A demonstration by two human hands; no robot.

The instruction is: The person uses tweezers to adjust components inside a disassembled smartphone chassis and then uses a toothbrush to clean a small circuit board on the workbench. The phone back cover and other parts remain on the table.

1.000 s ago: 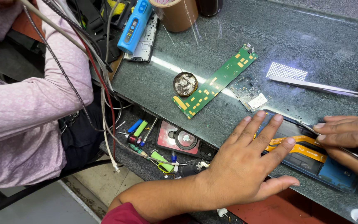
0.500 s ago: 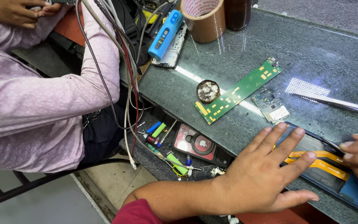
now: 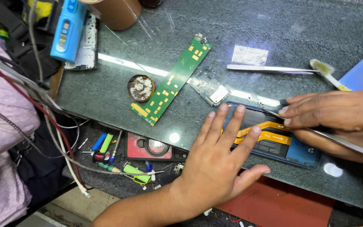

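The left hand point(image 3: 215, 162) lies flat, fingers spread, on the opened phone point(image 3: 274, 136) at lower right. The right hand point(image 3: 337, 115) pinches tweezers point(image 3: 341, 141) over it

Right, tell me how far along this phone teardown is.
Done: the back is off the opened phone, and a long green circuit board and a small board lie out on the glass. In hand: the left hand presses the phone flat; the right hand works metal tweezers at its top edge. Left: the orange flex cables remain in place.
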